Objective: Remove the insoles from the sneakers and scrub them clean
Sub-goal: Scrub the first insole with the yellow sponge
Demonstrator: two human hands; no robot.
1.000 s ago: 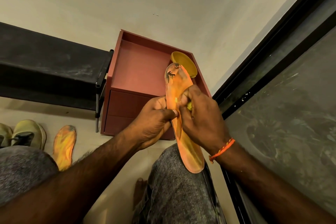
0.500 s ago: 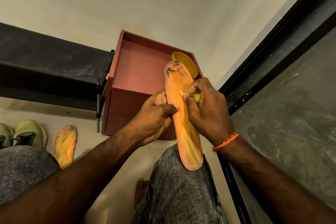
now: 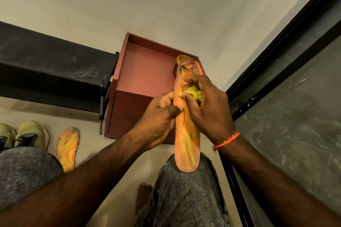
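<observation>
An orange insole [image 3: 187,145] stands upright with its heel on my right knee and dark stains near its toe. My left hand [image 3: 158,121] pinches its left edge at mid-length. My right hand [image 3: 208,108] grips a crumpled yellow cloth [image 3: 193,93] and presses it against the upper half of the insole. A second orange insole [image 3: 67,148] lies flat on the floor at the left, beside a pair of olive sneakers [image 3: 29,134].
A reddish-brown cabinet [image 3: 145,72] with drawers stands ahead, with a yellow bowl [image 3: 180,59] on its top behind the insole. A black bench [image 3: 51,72] runs along the left. A dark-framed glass door [image 3: 287,83] fills the right side.
My right hand has slid the cloth up the insole toward the toe. My left hand keeps its hold on the edge.
</observation>
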